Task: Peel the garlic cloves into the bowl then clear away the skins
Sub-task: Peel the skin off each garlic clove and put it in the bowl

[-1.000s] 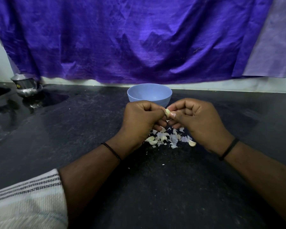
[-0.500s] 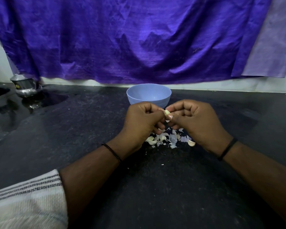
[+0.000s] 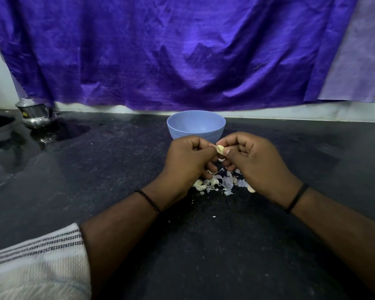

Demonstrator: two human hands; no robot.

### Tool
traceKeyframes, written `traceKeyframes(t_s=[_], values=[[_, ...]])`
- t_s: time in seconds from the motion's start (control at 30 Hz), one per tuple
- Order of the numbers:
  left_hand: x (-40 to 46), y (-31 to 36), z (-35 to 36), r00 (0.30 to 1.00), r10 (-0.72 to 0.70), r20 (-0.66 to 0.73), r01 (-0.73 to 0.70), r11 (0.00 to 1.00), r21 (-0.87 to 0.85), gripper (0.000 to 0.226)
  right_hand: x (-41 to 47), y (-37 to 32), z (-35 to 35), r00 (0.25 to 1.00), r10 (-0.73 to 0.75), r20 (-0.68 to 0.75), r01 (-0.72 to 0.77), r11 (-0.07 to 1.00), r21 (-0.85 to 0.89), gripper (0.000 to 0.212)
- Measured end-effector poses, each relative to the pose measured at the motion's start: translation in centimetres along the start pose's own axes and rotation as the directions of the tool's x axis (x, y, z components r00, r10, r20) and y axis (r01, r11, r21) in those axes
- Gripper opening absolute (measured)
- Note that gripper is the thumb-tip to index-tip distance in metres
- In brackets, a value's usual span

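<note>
I can't see into the blue bowl [image 3: 196, 126] past its rim, and my hands hide part of the skins [image 3: 222, 183] piled on the tabletop [image 3: 95, 169]. My left hand [image 3: 187, 162] and right hand [image 3: 252, 162] both keep a narrow grip, pinching one pale garlic clove [image 3: 220, 150] just before the bowl. A steel pot [image 3: 34, 114] stands far left.

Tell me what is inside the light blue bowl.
The round light blue plastic bowl shows only bare inner wall; no cloves visible. Its near bottom is hidden by the rim and both hands.
</note>
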State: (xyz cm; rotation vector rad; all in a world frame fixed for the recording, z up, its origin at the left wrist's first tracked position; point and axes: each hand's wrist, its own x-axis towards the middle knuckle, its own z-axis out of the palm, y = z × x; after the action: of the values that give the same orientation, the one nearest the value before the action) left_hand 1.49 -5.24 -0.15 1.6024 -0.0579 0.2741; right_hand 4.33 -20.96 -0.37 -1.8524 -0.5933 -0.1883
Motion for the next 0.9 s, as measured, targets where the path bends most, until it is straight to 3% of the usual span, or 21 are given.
traceKeyframes(t_s=[0.2, 0.53, 0.9], values=[[-0.08, 0.02, 0.0, 0.998, -0.029, 0.06, 0.034, 0.997, -0.076, 0.014, -0.29, -0.17, -0.11, 0.998, -0.065, -0.018, 0.063, 0.993, -0.096, 0.019], [0.1, -0.26, -0.26, 0.999, 0.011, 0.041, -0.008, 0.996, -0.088, 0.006, -0.2, -0.77, -0.21, 0.994, -0.106, -0.012, 0.102, 0.978, -0.18, 0.022], [0.21, -0.26, -0.36, 0.999, 0.007, 0.032, -0.006, 1.0, -0.031, 0.005, -0.02, -0.5, -0.21, 0.997, 0.073, 0.009, -0.074, 0.996, 0.051, 0.01]])
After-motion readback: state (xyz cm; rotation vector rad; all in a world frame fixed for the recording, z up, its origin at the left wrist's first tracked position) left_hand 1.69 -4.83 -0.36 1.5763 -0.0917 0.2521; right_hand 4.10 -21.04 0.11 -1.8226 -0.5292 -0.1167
